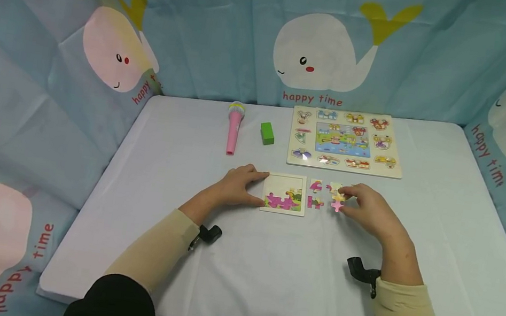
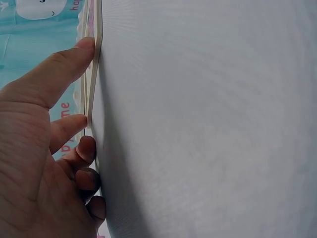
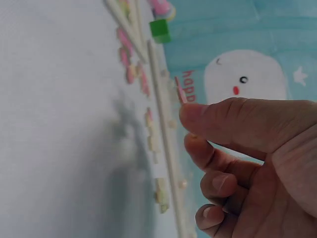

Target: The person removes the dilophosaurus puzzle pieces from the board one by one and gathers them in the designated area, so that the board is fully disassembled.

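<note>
A small square puzzle tray [image 1: 276, 184] lies mid-table, its lower part filled with pink, green and yellow pieces. My left hand [image 1: 239, 185] holds it by the left side, index finger at the far corner and thumb at the near one. In the left wrist view the thumb [image 2: 81, 49] presses on the tray's rim [image 2: 98, 39]. Right of the tray, my right hand [image 1: 373, 213] pinches a pink and yellow jigsaw piece [image 1: 336, 205] between thumb and index finger. Its thin edge [image 3: 181, 91] shows beyond the thumb in the right wrist view. Loose jigsaw pieces [image 1: 314, 203] lie between tray and right hand.
Behind the tray stand a pink toy microphone [image 1: 233, 133] and a green block [image 1: 267, 133]. A large picture puzzle board [image 1: 293, 145] lies at the back right. A blue whale-print curtain [image 1: 221, 40] borders the white table [image 1: 266, 268].
</note>
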`<state>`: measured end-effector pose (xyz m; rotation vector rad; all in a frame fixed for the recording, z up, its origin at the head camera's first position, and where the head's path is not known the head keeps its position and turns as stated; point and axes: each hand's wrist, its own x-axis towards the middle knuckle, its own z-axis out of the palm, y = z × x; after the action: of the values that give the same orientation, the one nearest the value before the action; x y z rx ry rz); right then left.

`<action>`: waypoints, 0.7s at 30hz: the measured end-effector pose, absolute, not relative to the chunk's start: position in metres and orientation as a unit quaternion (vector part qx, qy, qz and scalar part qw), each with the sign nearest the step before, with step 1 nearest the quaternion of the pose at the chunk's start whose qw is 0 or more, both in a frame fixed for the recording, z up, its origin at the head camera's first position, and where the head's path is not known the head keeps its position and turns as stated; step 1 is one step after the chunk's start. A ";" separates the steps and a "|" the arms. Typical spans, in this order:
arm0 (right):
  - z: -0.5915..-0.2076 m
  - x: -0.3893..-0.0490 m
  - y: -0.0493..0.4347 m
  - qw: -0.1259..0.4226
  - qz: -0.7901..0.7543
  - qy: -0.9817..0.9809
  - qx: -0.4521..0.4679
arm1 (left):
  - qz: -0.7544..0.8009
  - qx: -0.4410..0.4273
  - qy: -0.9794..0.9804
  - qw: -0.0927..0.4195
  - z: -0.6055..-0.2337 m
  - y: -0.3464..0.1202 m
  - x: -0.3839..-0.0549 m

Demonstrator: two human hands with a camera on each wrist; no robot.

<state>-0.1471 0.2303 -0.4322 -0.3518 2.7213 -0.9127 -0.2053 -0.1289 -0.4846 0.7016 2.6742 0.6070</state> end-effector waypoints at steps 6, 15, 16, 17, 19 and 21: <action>-0.448 -0.155 0.227 0.119 -0.292 0.941 -0.126 | 0.212 0.246 0.933 0.153 -0.486 -0.129 -0.206; -0.456 -0.158 0.219 0.121 -0.273 0.949 -0.101 | 0.208 0.247 0.933 0.157 -0.486 -0.129 -0.206; -0.457 -0.157 0.219 0.119 -0.272 0.950 -0.099 | 0.209 0.247 0.933 0.157 -0.486 -0.129 -0.206; -0.457 -0.157 0.219 0.118 -0.270 0.951 -0.096 | 0.209 0.247 0.933 0.158 -0.485 -0.129 -0.205; -0.457 -0.157 0.219 0.110 -0.264 0.953 -0.099 | 0.210 0.247 0.933 0.157 -0.485 -0.129 -0.206; -0.456 -0.157 0.219 0.099 -0.263 0.954 -0.103 | 0.210 0.247 0.933 0.155 -0.485 -0.130 -0.206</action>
<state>-0.1572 0.2191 -0.4564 -0.3043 2.8224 -0.7778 -0.2059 -0.1298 -0.4849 0.7076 2.6729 0.6018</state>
